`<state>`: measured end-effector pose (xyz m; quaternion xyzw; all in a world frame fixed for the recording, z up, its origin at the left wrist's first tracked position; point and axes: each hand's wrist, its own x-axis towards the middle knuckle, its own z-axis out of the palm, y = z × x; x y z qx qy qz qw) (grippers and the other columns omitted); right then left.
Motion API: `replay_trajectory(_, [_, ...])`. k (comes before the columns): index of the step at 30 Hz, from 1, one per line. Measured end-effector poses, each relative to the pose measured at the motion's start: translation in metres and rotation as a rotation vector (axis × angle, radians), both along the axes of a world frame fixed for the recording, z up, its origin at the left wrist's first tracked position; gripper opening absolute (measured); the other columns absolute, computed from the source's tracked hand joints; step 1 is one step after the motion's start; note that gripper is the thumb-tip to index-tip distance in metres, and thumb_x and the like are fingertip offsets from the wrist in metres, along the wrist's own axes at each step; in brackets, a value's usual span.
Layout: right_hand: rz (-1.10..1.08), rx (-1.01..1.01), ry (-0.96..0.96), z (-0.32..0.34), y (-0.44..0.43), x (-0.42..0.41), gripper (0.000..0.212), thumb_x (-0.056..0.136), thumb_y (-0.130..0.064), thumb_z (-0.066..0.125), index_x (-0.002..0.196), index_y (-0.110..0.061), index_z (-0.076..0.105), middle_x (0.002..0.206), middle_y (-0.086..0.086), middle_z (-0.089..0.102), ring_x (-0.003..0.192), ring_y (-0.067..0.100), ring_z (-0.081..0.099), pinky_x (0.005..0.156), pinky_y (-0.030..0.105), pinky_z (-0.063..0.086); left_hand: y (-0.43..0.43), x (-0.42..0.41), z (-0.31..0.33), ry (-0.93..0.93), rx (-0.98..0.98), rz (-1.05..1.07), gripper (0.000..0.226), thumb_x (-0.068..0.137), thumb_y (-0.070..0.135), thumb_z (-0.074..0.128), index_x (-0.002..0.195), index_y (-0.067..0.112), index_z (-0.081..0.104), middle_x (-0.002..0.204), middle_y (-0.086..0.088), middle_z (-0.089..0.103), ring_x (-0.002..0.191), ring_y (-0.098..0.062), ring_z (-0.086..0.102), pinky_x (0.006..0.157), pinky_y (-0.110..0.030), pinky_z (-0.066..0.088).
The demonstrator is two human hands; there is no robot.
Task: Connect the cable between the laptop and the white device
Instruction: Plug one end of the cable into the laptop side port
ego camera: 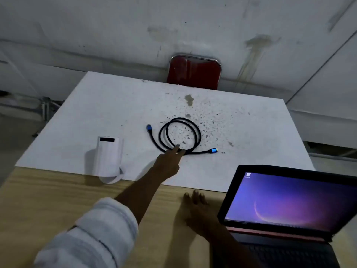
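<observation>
A black cable lies coiled in a loop on the white board, with a blue plug at its left end and another blue plug at its right end. My left hand reaches forward, and its fingertips touch the near side of the coil without a visible grip. The white device lies to the left, at the board's near edge. The laptop stands open at the bottom right with a lit purple screen. My right hand rests flat on the wooden table just left of the laptop.
The white board is speckled with dark stains and lies on the wooden table. A red chair back stands behind the far edge. A grey wall fills the background.
</observation>
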<state>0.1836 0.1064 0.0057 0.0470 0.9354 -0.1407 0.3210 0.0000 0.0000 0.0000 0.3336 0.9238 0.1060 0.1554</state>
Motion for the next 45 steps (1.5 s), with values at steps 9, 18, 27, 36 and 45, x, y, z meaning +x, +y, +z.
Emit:
replay_trajectory(9, [-0.126,-0.114,0.005,-0.002,0.014,-0.012,0.065,0.095,-0.031,0.051,0.15,-0.024,0.019,0.163,0.011,0.009,0.149,0.03,0.013,0.119,0.046,0.023,0.009,0.01,-0.028,0.029,-0.056,0.075,0.054,0.091,0.011,0.052,0.143,0.013,0.037,0.142,-0.008,0.041,0.122,-0.034,0.043,0.086,-0.044,0.05])
replay_trajectory(18, [-0.232,-0.253,0.331,0.026,0.001,0.019,0.045,0.096,-0.013,0.044,0.14,-0.017,0.041,0.143,0.012,0.05,0.125,0.03,0.052,0.101,0.039,0.047,-0.057,0.113,-0.017,-0.019,-0.051,0.097,0.032,0.094,0.015,0.048,0.126,0.015,0.051,0.126,-0.009,0.053,0.112,-0.031,0.051,0.09,-0.041,0.045])
replay_trajectory(27, [0.074,-0.038,0.232,0.016,0.012,0.119,0.048,0.085,-0.005,0.048,0.131,-0.014,0.052,0.131,0.015,0.058,0.122,0.033,0.051,0.099,0.039,0.042,-0.111,0.231,-0.006,-0.114,-0.069,0.223,0.021,0.087,0.027,0.058,0.104,0.016,0.055,0.11,-0.007,0.055,0.099,-0.031,0.058,0.078,-0.045,0.053])
replay_trajectory(36, [0.037,-0.07,0.334,0.008,0.023,0.166,0.048,0.09,-0.005,0.046,0.137,-0.014,0.047,0.14,0.018,0.052,0.131,0.035,0.047,0.107,0.046,0.041,-0.098,0.281,0.0,0.05,-0.16,0.223,0.029,0.084,0.023,0.06,0.11,0.014,0.054,0.113,-0.011,0.054,0.088,-0.031,0.062,0.057,-0.036,0.047])
replay_trajectory(45, [0.154,0.063,0.266,0.0,0.059,0.173,0.064,0.093,-0.009,0.045,0.151,-0.017,0.019,0.163,0.004,0.014,0.151,0.028,0.003,0.122,0.048,0.01,-0.022,0.295,-0.015,-0.055,-0.026,0.086,0.036,0.085,0.028,0.067,0.117,0.021,0.052,0.118,-0.004,0.057,0.111,-0.028,0.053,0.09,-0.042,0.048])
